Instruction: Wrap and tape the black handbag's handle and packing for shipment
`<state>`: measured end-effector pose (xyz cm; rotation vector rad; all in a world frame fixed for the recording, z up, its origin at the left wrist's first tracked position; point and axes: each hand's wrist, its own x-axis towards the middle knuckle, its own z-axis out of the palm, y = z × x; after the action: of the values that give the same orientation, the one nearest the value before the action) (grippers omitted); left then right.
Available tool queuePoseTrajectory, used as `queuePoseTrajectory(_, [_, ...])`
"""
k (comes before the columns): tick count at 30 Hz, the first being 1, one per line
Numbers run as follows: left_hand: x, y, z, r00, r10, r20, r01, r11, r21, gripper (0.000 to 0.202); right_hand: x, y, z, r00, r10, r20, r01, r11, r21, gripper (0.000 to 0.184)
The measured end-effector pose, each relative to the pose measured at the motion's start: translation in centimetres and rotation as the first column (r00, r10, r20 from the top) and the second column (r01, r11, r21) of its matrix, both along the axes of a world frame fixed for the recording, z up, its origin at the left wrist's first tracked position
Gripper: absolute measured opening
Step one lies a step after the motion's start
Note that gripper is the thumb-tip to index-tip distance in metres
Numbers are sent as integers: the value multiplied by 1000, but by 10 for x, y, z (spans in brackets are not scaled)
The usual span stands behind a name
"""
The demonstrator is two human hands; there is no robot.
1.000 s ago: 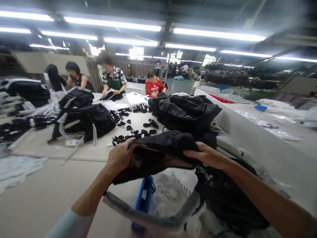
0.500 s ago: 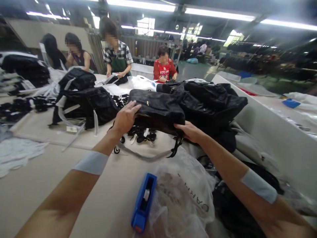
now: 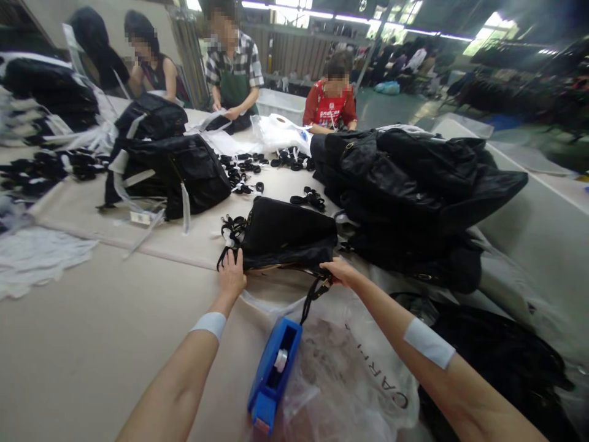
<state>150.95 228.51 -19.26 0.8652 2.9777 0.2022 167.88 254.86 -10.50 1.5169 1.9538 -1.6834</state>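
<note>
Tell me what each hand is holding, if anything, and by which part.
Black bag: the right hand appears to pinch its near right corner. The left hand is at its near left corner; whether it grips cannot be told.

"CAR…" on clr plastic bag (image 3: 340, 374), rest unclear; red apron (image 3: 332, 109) txt illeg.
</note>
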Motion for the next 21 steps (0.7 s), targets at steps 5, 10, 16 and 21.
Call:
queuePoseTrajectory(5, [-26, 12, 25, 985, 108, 134, -124, 985, 118, 53, -3, 3, 11, 998, -8, -57, 7, 1000, -20, 21])
queuePoseTrajectory(10, [-56, 9, 89, 991, 117, 60, -128, 957, 259, 47, -12, -8, 17, 985, -16, -173, 13, 1000, -18, 31])
queuePoseTrajectory(16, [-45, -40, 114, 999, 23, -32, -9, 919, 393, 55, -11, -44, 8, 951, -6, -308, 22, 999, 49, 39])
queuePoseTrajectory(21, [-26, -76, 68, 958, 22, 285, -175, 836, 521, 59, -10, -57, 4, 945, 47, -325, 0, 990, 142, 44])
